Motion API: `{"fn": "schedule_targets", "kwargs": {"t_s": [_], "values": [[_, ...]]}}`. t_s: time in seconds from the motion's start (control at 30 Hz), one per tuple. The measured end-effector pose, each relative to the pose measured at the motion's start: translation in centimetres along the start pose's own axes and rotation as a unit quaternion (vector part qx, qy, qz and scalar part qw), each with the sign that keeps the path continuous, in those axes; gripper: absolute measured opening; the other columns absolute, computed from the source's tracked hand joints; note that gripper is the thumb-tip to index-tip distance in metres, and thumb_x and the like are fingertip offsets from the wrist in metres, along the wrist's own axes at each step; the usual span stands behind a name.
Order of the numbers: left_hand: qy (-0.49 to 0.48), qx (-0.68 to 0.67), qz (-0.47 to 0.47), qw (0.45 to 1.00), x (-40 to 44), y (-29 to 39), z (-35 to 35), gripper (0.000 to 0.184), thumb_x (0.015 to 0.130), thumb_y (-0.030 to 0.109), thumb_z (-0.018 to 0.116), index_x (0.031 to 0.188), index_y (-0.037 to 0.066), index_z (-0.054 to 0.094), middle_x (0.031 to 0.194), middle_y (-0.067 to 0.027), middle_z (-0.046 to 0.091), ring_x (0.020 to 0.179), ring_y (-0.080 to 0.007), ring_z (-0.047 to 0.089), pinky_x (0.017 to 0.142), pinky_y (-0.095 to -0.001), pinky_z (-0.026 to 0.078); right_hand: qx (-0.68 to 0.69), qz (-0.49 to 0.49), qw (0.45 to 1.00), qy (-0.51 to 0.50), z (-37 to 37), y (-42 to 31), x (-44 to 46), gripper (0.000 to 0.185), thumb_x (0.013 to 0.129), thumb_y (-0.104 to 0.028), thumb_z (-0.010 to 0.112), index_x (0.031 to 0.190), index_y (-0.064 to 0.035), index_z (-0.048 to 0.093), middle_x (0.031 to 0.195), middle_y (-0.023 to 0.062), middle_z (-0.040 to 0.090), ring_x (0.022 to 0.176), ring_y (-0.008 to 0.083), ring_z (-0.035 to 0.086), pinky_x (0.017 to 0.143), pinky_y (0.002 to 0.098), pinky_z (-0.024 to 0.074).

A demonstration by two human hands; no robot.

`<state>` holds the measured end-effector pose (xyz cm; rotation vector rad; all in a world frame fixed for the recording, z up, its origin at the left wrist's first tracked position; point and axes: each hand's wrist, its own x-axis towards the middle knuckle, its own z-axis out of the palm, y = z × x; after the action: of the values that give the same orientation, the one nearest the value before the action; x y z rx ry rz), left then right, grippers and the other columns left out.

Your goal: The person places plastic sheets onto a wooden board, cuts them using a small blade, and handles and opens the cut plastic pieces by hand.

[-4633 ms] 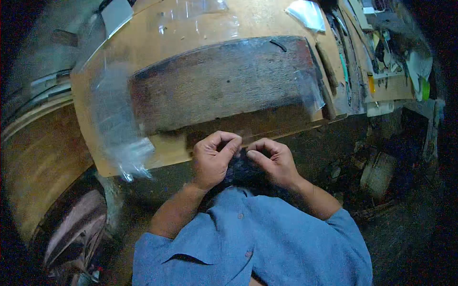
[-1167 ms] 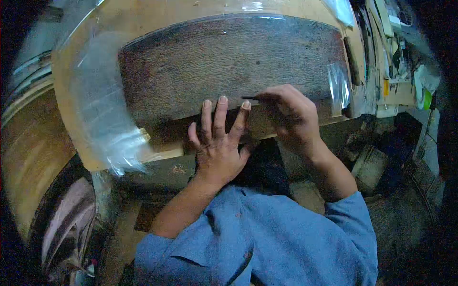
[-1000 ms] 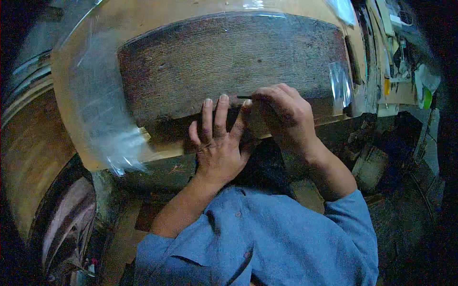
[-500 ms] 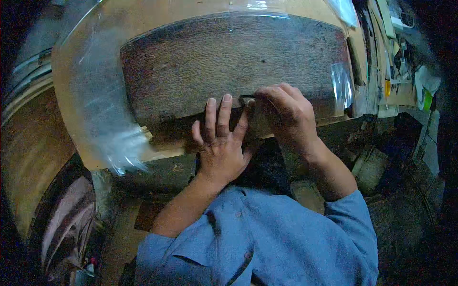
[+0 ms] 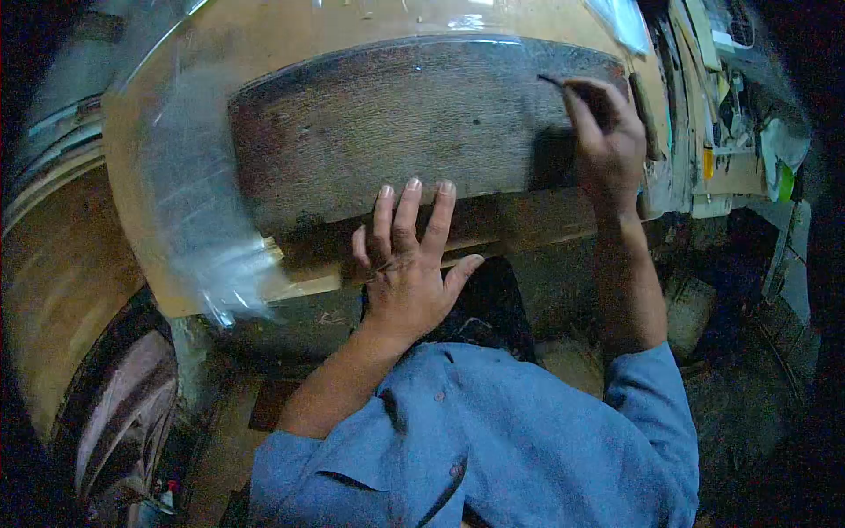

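A wide dark board with a fine horizontal grain and a curved far edge lies in front of me. My left hand rests at its near edge, palm down, fingers spread over the dark border and thumb held out to the right. Above the board's right part, my right hand is raised with thumb and index finger pinched on a short, thin dark stick-like piece. The stick's tip points left. Its other end is hidden in the fingers, and its exact kind does not show.
Beneath the board is a tan worktop, with crumpled clear plastic sheet at its left. A dark bar lies beside the board's right end. Farther right, a cluttered shelf holds assorted items.
My right hand has moved from beside my left fingertips up and to the right, still pinching the thin dark piece. My left hand stays nearly in place, its index finger and thumb now farther apart.
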<state>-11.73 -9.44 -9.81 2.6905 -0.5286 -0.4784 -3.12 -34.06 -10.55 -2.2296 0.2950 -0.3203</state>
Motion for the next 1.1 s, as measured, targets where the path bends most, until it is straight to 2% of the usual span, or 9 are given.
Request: {"fn": "schedule_targets", "kwargs": {"t_s": [0.23, 0.43, 0.57, 0.63, 0.67, 0.7, 0.8, 0.9, 1.1], "values": [[0.032, -0.037, 0.035, 0.998, -1.0, -0.9, 0.2, 0.077, 0.075, 0.046, 0.072, 0.143, 0.03, 0.038, 0.15, -0.0162, 0.023, 0.136, -0.038, 0.02, 0.104, -0.0587, 0.019, -0.074, 0.044, 0.994, 0.059, 0.1, 4.9, 5.0, 0.023, 0.086, -0.024, 0.063, 0.096, -0.0039, 0.069, 0.09, 0.0123, 0.07, 0.081, 0.0231, 0.069, 0.075, 0.0315, 0.0514], [0.128, -0.144, 0.071, 0.979, -3.2, -2.7, 1.5, 0.071, 0.077, 0.037, 0.073, 0.138, 0.014, 0.044, 0.144, -0.0196, 0.028, 0.131, -0.0386, 0.03, 0.107, -0.0486, 0.027, -0.167, 0.004, 0.983, 0.075, 0.6, 4.3, 5.2, 0.022, 0.083, -0.025, 0.062, 0.09, -0.0049, 0.069, 0.088, 0.017, 0.069, 0.082, 0.032, 0.067, 0.074, 0.0389, 0.0518], [0.145, -0.208, 0.014, 0.967, -3.3, -2.5, 1.0, 0.063, 0.081, 0.032, 0.071, 0.131, 0.003, 0.047, 0.13, -0.0184, 0.042, 0.119, -0.0319, 0.043, 0.1, -0.0429, 0.037, -0.223, 0.003, 0.972, 0.076, 0.7, 4.3, 5.7, 0.019, 0.082, -0.02, 0.063, 0.089, -0.003, 0.069, 0.086, 0.0166, 0.068, 0.08, 0.0308, 0.067, 0.075, 0.0376, 0.051], [0.084, -0.384, -0.116, 0.912, -3.0, -2.4, 1.0, 0.058, 0.085, 0.032, 0.067, 0.131, 0.003, 0.046, 0.126, -0.0172, 0.047, 0.11, -0.0291, 0.052, 0.091, -0.0377, 0.044, -0.229, 0.044, 0.97, 0.061, 0.7, 4.2, 6.0, 0.021, 0.08, -0.022, 0.062, 0.088, -0.0029, 0.068, 0.085, 0.0172, 0.068, 0.08, 0.0323, 0.067, 0.075, 0.0385, 0.051], [0.092, -0.476, -0.145, 0.862, -3.0, -2.9, 2.9, 0.047, 0.091, 0.03, 0.061, 0.127, 0.002, 0.046, 0.114, -0.0073, 0.051, 0.103, -0.0177, 0.051, 0.082, -0.0302, 0.047, -0.243, 0.055, 0.966, 0.064, 0.8, 4.8, 6.1, 0.025, 0.078, -0.025, 0.061, 0.088, -0.0025, 0.068, 0.086, 0.0181, 0.068, 0.08, 0.0323, 0.067, 0.076, 0.0389, 0.0511], [0.093, -0.477, -0.143, 0.862, -2.8, -2.9, 3.1, 0.047, 0.091, 0.03, 0.061, 0.127, 0.002, 0.046, 0.114, -0.0073, 0.051, 0.103, -0.0177, 0.051, 0.082, -0.0302, 0.047, -0.243, 0.054, 0.966, 0.066, 0.7, 5.2, 6.3, 0.025, 0.078, -0.025, 0.061, 0.088, -0.0025, 0.068, 0.086, 0.0181, 0.068, 0.08, 0.0323, 0.067, 0.076, 0.0389, 0.0511], [0.046, -0.692, -0.237, 0.68, -1.6, -3.2, 3.0, 0.03, 0.095, 0.035, 0.055, 0.105, 0.007, 0.05, 0.091, -0.0002, 0.047, 0.084, -0.0118, 0.052, 0.07, -0.0284, 0.047, -0.265, 0.05, 0.963, 0.021, 0.0, 5.3, 6.8, 0.027, 0.078, -0.027, 0.061, 0.087, -0.0027, 0.068, 0.085, 0.0184, 0.067, 0.079, 0.0317, 0.067, 0.075, 0.0385, 0.051], [0.053, -0.72, -0.292, 0.627, -0.4, -2.5, 1.9, 0.03, 0.095, 0.037, 0.056, 0.101, 0.008, 0.052, 0.087, -0.0003, 0.047, 0.084, -0.0114, 0.053, 0.067, -0.0266, 0.046, -0.2, 0.116, 0.972, -0.044, -1.0, 4.1, 6.9, 0.031, 0.077, -0.031, 0.061, 0.087, -0.0023, 0.068, 0.083, 0.0187, 0.067, 0.078, 0.031, 0.067, 0.074, 0.0378, 0.0508], [-0.019, -0.673, -0.315, 0.669, 1.5, -2.6, 1.4, 0.027, 0.093, 0.035, 0.06, 0.093, 0.008, 0.057, 0.082, -0.0001, 0.058, 0.074, -0.0097, 0.054, 0.063, -0.0258, 0.043, -0.208, 0.063, 0.976, 0.015, -1.8, 4.0, 5.7, 0.026, 0.074, -0.026, 0.062, 0.086, -0.0032, 0.067, 0.082, 0.0186, 0.067, 0.076, 0.0374, 0.065, 0.071, 0.0418, 0.0517]]}}
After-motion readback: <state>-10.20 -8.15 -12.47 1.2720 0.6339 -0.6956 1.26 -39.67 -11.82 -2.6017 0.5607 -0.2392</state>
